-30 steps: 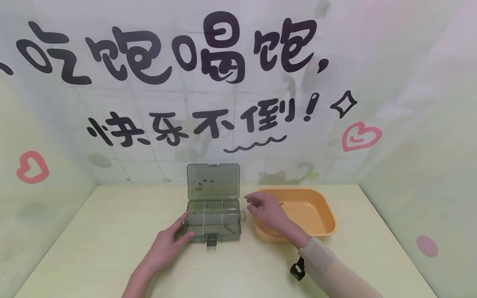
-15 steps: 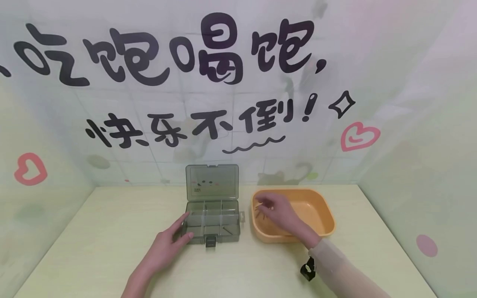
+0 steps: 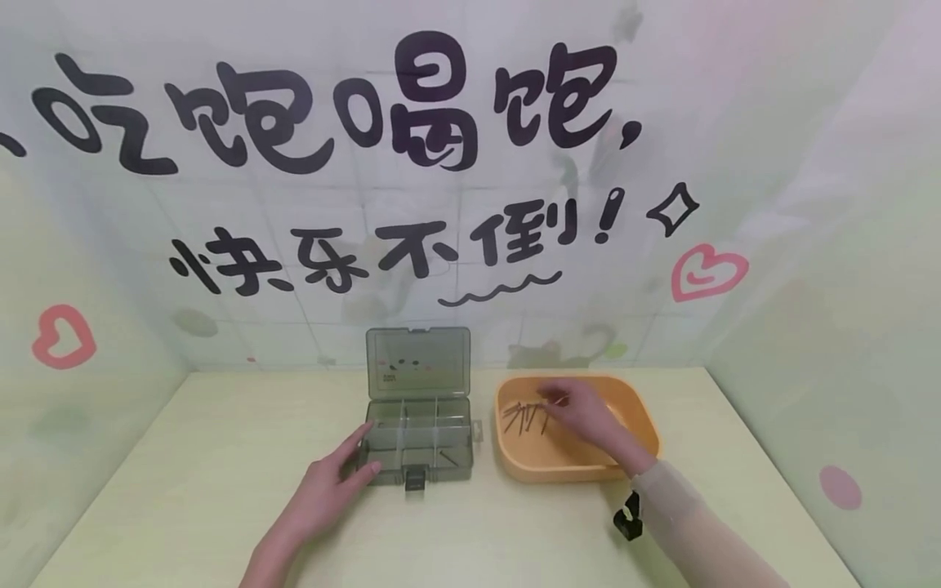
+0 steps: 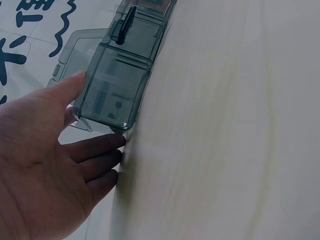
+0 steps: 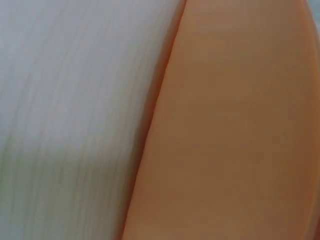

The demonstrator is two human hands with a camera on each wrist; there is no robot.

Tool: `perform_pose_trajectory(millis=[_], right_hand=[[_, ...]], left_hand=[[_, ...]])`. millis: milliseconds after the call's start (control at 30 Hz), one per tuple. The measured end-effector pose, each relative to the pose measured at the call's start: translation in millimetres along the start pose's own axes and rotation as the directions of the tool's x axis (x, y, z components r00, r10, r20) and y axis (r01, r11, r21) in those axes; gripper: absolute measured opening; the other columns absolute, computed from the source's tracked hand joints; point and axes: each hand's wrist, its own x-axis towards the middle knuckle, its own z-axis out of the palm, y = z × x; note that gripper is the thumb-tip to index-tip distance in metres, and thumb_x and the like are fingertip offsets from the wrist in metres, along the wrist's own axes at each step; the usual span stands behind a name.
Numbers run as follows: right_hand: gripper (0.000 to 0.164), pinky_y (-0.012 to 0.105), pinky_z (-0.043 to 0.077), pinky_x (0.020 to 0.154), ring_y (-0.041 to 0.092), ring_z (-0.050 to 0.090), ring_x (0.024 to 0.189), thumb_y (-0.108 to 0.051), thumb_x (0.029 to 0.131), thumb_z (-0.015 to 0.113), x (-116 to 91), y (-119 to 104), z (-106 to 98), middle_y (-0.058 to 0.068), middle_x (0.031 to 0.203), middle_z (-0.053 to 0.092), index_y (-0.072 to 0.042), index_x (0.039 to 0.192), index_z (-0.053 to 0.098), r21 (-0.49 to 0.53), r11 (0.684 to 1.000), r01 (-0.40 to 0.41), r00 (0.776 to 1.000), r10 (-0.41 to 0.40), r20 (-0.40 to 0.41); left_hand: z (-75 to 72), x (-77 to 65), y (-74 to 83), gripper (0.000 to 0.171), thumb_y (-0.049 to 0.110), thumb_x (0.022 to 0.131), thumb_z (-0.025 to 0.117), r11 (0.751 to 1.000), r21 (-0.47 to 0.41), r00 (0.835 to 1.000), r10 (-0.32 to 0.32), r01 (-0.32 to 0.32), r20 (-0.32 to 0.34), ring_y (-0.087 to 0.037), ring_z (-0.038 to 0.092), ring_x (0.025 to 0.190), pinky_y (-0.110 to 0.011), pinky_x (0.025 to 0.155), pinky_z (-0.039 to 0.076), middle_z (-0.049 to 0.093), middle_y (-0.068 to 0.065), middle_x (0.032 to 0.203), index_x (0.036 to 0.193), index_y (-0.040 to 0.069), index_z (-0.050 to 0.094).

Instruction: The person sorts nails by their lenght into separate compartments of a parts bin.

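A grey see-through compartment box [image 3: 419, 441] stands on the table with its lid raised at the back. My left hand [image 3: 331, 486] rests at its left end, thumb at the front corner and index finger along the side. The left wrist view shows the other fingers loosely straight below the box's end. One thin dark nail [image 3: 448, 457] lies in the front right compartment. My right hand [image 3: 583, 412] reaches over the orange basin [image 3: 566, 474], thumb and index finger apart at several thin dark nails [image 3: 520, 416] heaped at the basin's left side.
The pale wooden table [image 3: 456, 539] is walled in at the back and both sides by printed panels. A clear latch tab [image 3: 477, 430] sticks out from the box toward the basin. A black strap piece [image 3: 628, 517] hangs below my right sleeve [image 3: 676, 506].
My right hand has moved right, from the gap beside the box to over the basin, bringing the nails into view. My left hand stays at the box.
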Motion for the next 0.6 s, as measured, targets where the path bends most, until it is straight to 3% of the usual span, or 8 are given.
perform_pose_trajectory(millis=[133, 600], right_hand=[[0.026, 0.044, 0.059, 0.088, 0.03, 0.069, 0.098, 0.007, 0.089, 0.069, 0.5, 11.2, -4.2, 0.018, 0.109, 0.073, 0.006, 0.115, 0.072, -0.014, 1.0, -0.025, 1.0, 0.025, 0.012], [0.025, 0.043, 0.06, 0.082, 0.028, 0.069, 0.094, 0.012, 0.085, 0.066, 1.0, 29.4, -3.7, 0.013, 0.102, 0.075, 0.002, 0.106, 0.076, -0.07, 0.99, 0.125, 0.99, -0.12, 0.068]], left_hand=[[-1.0, -0.2, 0.8, 0.069, 0.034, 0.103, 0.065, 1.0, -0.001, 1.0, -0.01, 0.01, 0.004, -0.052, 0.04, 0.138, -0.065, 0.113, 0.032, 0.044, -0.032, 0.149, 0.161, 0.015, 0.035], [-1.0, 0.8, 0.4, 0.069, 0.034, 0.103, 0.065, 1.0, 0.006, 1.0, -0.001, 0.001, 0.002, -0.052, 0.04, 0.138, -0.064, 0.113, 0.032, 0.045, -0.032, 0.148, 0.161, 0.015, 0.035]])
